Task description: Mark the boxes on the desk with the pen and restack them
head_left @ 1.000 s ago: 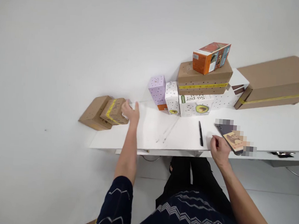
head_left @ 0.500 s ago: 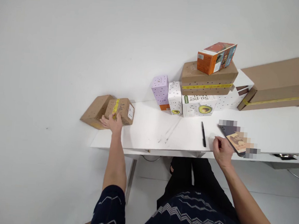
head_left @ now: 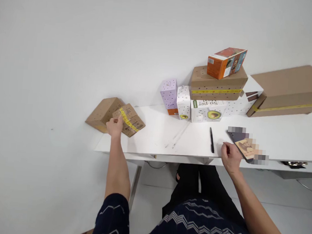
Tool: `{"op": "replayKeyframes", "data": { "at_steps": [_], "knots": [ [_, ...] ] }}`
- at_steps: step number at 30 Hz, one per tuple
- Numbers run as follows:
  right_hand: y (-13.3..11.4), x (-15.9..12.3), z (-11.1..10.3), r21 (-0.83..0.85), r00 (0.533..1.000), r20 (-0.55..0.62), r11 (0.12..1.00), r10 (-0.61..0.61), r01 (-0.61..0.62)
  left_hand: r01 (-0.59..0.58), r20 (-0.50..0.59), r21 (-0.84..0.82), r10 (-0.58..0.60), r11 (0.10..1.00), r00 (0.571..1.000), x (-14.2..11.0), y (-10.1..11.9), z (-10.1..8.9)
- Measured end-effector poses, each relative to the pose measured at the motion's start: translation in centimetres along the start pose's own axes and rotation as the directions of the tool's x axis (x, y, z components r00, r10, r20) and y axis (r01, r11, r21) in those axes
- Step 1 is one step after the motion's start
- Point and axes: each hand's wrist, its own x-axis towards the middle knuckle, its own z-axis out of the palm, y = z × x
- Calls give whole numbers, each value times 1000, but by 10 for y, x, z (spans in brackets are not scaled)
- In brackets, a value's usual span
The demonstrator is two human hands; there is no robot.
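Observation:
At the left end of the white table, my left hand [head_left: 114, 126] has its fingers curled against the near-left edge of a small cardboard box [head_left: 134, 120] with yellow tape. The box sits turned at an angle, its right corner pointing toward the table's front. Behind and left of it, a larger cardboard box [head_left: 103, 113] stands close by. My right hand [head_left: 231, 157] rests in a loose fist at the table's front edge, with nothing seen in it. A phone [head_left: 244, 145], partly blurred out, lies just beside that hand, and a black pen [head_left: 211, 140] lies to its left.
Along the wall stand a lilac box [head_left: 169, 94], a narrow white box [head_left: 183, 103] and a white avocado box [head_left: 207, 111]. A taped carton [head_left: 218, 84] with an orange box [head_left: 225, 64] on top is stacked there. A long cardboard box [head_left: 290, 89] stands on the right.
The small cardboard box has turned clockwise and shifted slightly right. My left hand has moved a little left along it, fingers more curled. My right hand stays in place.

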Motion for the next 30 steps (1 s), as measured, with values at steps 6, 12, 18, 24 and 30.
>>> {"op": "replayKeyframes", "data": {
  "at_steps": [6, 12, 18, 24, 30],
  "knots": [
    [0, -1, 0, 17, 1000, 7, 1000, 7, -7, 90, 197, -109, -67, 990, 978, 14, 7, 4],
    [0, 1, -1, 30, 999, -9, 999, 31, -31, 12, 465, -313, 142, 950, 874, -48, 17, 14],
    [-34, 0, -9, 243, 965, 120, 935, 234, -257, -52, 592, -467, 356, 883, 723, -152, 50, 18],
    [-99, -5, -11, 458, 859, 494, 800, 132, -387, -153, 613, -544, 515, 825, 600, -206, 77, 21],
    [-107, 16, -20, 438, 859, 493, 814, 135, -380, -58, 383, -548, 312, 835, 869, -225, 51, 38]
  ]
}}
